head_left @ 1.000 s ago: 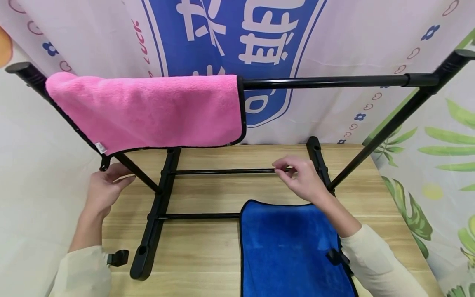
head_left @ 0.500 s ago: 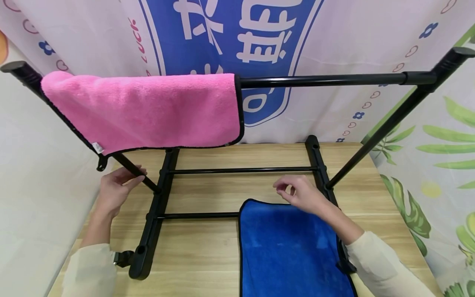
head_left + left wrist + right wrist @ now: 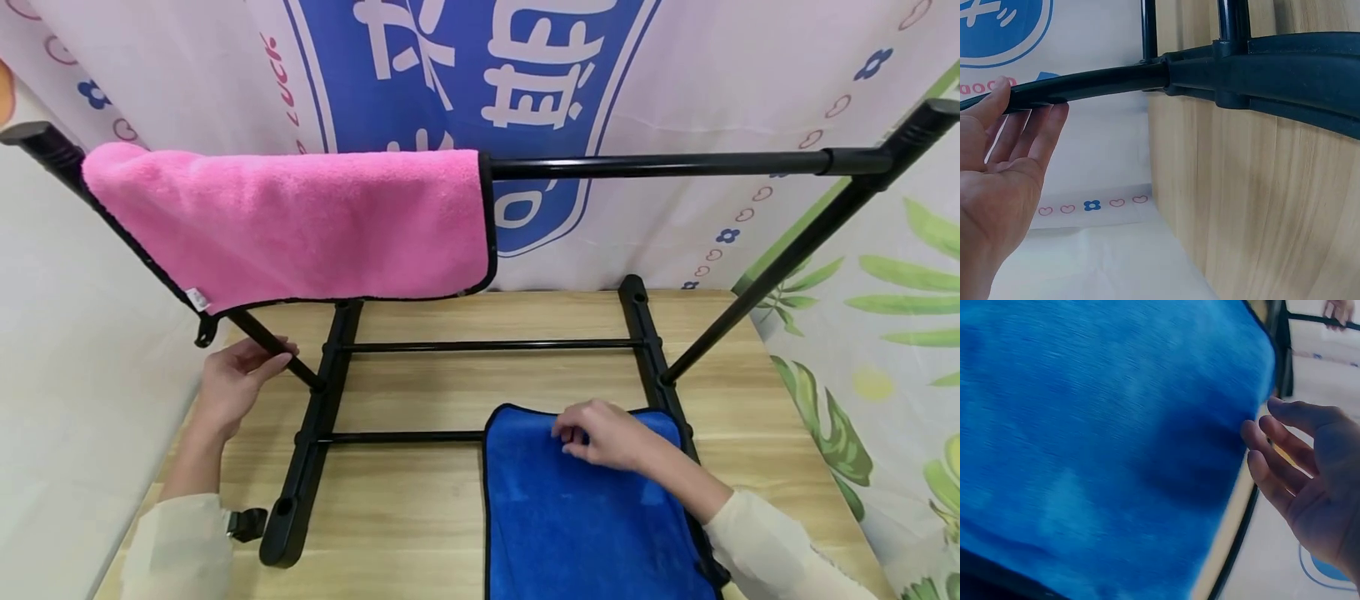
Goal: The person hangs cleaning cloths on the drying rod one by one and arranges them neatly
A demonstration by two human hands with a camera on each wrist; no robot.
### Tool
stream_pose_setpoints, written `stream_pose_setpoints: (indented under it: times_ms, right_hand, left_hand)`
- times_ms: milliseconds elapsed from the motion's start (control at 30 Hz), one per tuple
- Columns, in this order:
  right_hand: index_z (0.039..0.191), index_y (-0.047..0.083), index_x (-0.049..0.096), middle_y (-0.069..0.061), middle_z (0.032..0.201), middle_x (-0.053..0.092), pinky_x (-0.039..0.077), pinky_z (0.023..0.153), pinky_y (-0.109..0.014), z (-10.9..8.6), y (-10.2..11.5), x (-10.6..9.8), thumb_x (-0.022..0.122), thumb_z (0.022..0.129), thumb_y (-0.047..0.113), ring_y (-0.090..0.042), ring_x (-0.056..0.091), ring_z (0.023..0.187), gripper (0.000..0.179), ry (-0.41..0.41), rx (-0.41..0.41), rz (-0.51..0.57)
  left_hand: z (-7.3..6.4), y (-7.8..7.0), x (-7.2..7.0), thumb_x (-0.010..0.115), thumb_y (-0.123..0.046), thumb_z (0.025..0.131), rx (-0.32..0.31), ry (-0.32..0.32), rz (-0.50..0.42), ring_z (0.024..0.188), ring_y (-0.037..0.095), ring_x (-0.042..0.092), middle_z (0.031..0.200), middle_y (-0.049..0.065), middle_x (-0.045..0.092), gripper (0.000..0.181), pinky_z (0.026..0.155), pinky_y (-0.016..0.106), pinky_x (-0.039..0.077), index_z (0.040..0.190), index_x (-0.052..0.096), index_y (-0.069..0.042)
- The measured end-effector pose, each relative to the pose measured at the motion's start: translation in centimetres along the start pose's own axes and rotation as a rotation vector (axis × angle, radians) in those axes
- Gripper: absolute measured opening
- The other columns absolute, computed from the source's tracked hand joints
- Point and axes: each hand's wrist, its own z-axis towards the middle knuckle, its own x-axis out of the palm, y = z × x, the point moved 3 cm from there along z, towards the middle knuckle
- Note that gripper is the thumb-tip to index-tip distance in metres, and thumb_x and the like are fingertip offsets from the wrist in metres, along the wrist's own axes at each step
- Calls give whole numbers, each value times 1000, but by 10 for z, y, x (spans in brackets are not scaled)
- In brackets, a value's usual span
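Note:
A black drying rack stands on the table, and my left hand (image 3: pixel 231 385) holds its left upright pole (image 3: pixel 1104 81) low down. In the left wrist view the thumb lies on one side of that pole and the fingers on the other. A pink towel (image 3: pixel 300 225) with black edging hangs folded over the left part of the top bar (image 3: pixel 652 166). My right hand (image 3: pixel 603 435), fingers loosely bent and holding nothing, is over the far end of a blue towel (image 3: pixel 585 517). In the right wrist view its fingertips overlap the edge of the blue towel.
Two thin lower bars (image 3: pixel 487 345) join the rack's left foot (image 3: pixel 300 483) and right foot (image 3: pixel 645 325) on the wooden table (image 3: pixel 405 517). Behind stands a printed curtain (image 3: pixel 675 83). A leaf-patterned cloth (image 3: pixel 900 333) covers the right side.
My left hand has moved right from beside the rack and taken hold of the left upright. My right hand has come down and nearer, from the back lower bar to over the blue towel.

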Motion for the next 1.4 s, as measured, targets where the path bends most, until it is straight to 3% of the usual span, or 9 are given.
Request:
stream_pose_setpoints:
  times_ms: [233, 400, 467, 667, 1067, 1200, 1400]
  right_hand:
    - [109, 10, 77, 1, 94, 73, 55, 66, -22, -10, 3, 27, 80, 89, 9, 1, 60, 73, 20, 112, -17, -131]
    - [108, 12, 77, 0, 96, 74, 58, 67, -26, -14, 3, 38, 85, 86, 18, -5, 66, 78, 24, 117, -48, -282]
    - [108, 12, 77, 0, 96, 74, 59, 68, -27, -16, 3, 41, 86, 85, 21, -7, 68, 80, 27, 112, -35, -295]
    - [107, 11, 76, 2, 90, 72, 58, 65, -26, -18, 0, 46, 88, 83, 23, -5, 65, 76, 30, 98, 15, -250]
    - [100, 14, 76, 16, 75, 55, 49, 61, -20, -18, -6, 52, 83, 86, 11, 4, 49, 64, 17, 128, 59, -114]
    - [98, 15, 75, 18, 71, 52, 49, 60, -20, -16, -4, 50, 81, 86, 7, 5, 48, 62, 16, 139, 38, -110]
    - [99, 15, 75, 17, 67, 50, 48, 58, -19, -12, 1, 43, 78, 84, 5, 4, 47, 58, 19, 152, 18, -122]
  left_hand:
    - [-1, -1, -2, 69, -5, 99, 9, 25, 29, 91, 0, 73, 98, -15, 75, 29, 80, 13, 57, 121, 64, 15]
    - [1, 1, -3, 69, -6, 99, 7, 29, 35, 91, 0, 72, 99, -16, 75, 29, 81, 12, 56, 121, 65, 14]
    - [2, 1, -3, 69, -7, 100, 5, 29, 41, 92, -1, 72, 99, -16, 75, 30, 81, 12, 56, 121, 65, 13]
    - [2, 1, -4, 69, -6, 99, 5, 24, 38, 91, 0, 72, 98, -17, 75, 29, 81, 12, 56, 121, 65, 13]
    - [6, 5, -3, 69, -5, 99, 12, 41, 34, 92, -1, 72, 99, -16, 75, 30, 81, 13, 57, 121, 65, 15]
    - [5, 7, -4, 69, -3, 99, 13, 54, -16, 92, 0, 72, 100, -12, 77, 28, 81, 14, 57, 120, 65, 15]
    - [6, 8, -6, 69, 2, 97, 13, 86, -169, 94, 3, 74, 100, -6, 78, 25, 83, 16, 58, 119, 67, 15]
